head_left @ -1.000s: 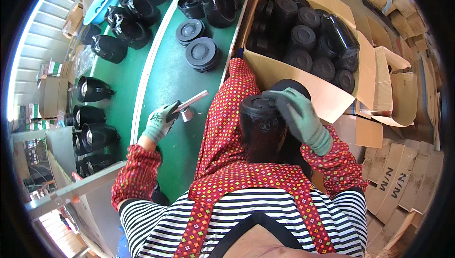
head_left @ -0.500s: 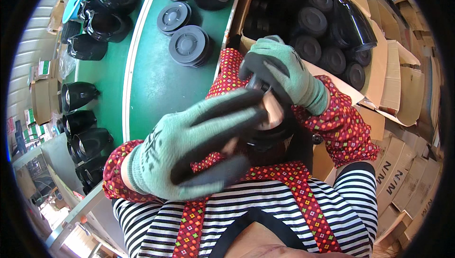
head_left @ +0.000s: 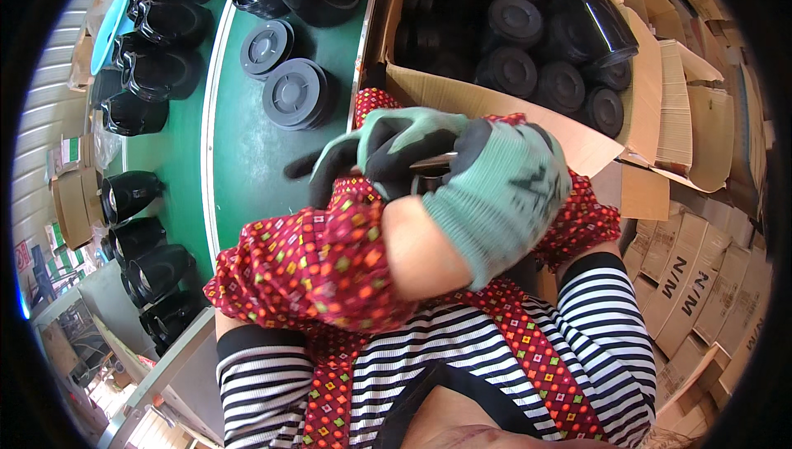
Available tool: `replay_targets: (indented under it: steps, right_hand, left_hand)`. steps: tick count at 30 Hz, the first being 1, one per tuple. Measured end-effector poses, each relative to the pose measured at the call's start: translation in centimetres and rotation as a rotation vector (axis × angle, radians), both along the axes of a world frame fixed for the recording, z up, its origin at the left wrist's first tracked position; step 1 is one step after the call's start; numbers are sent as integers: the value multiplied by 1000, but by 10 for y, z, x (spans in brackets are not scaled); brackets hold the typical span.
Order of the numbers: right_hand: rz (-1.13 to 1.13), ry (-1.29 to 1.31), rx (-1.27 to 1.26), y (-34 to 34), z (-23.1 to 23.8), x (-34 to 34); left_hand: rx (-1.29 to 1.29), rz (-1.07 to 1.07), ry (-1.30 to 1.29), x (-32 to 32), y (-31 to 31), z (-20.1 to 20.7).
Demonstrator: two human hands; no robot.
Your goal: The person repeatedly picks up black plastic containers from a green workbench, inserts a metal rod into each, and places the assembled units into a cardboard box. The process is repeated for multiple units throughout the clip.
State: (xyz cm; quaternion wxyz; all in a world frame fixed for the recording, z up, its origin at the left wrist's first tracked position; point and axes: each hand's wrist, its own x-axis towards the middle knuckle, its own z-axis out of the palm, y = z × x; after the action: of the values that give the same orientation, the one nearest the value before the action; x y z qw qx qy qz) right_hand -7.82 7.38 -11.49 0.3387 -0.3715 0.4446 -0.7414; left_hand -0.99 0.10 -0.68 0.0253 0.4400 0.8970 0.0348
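Note:
Both my hands wear green knit gloves with black palms and meet in front of my lap. My left hand (head_left: 516, 189) crosses over to the right, its back turned up and its fingers hidden. Beyond it, my right hand (head_left: 408, 131) reaches leftward with the fingers stretched and apart, a little blurred. Between the gloves shows a small part of a dark, glossy piece (head_left: 427, 175). Most of it lies hidden under the hands, so I cannot tell its kind or which hand bears on it.
Round dark grey discs (head_left: 293, 93) stand in two stacks on the green table (head_left: 247, 160). Glossy black hollow housings (head_left: 132, 193) line its left side, with more at the far end. To the right, an open cardboard box (head_left: 487, 107) holds several black round parts. Flat cartons (head_left: 685, 284) lie beyond.
My left hand has swung from the left side up and right, across my right hand. My right hand has shifted left, fingers now stretched out. The view has turned slightly.

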Motion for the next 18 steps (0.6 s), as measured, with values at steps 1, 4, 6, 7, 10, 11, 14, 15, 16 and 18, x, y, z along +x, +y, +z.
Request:
replay_targets:
  steps: [1,4,6,7,10,11,14,15,16,18]
  right_hand:
    - [-4,35,-4,1,1,3]
    - [-13,157,-33,-10,-4,4]
    - [-87,241,-57,-9,-16,7]
    - [-109,282,-47,-11,-20,9]
    - [-239,439,1,-10,-31,15]
    - [-331,531,45,-6,-35,20]
    - [-570,795,235,-1,-38,41]
    - [-571,819,322,4,-20,43]
    - [-583,835,416,11,-12,45]
    - [-590,873,595,21,1,49]
  left_hand:
    - [-166,2,-156,-11,8,7]
    - [22,95,-120,-5,2,-8]
    - [310,62,-93,-2,-17,-13]
    - [371,77,-251,-1,-30,-3]
    - [714,-163,-447,0,-69,-2]
    - [819,-262,-506,-3,-81,-9]
    - [934,-308,-667,3,-99,-14]
    - [991,-305,-707,6,-105,-15]
    - [1048,-359,-836,-1,-112,-18]
    - [1282,-321,-935,10,-121,-35]
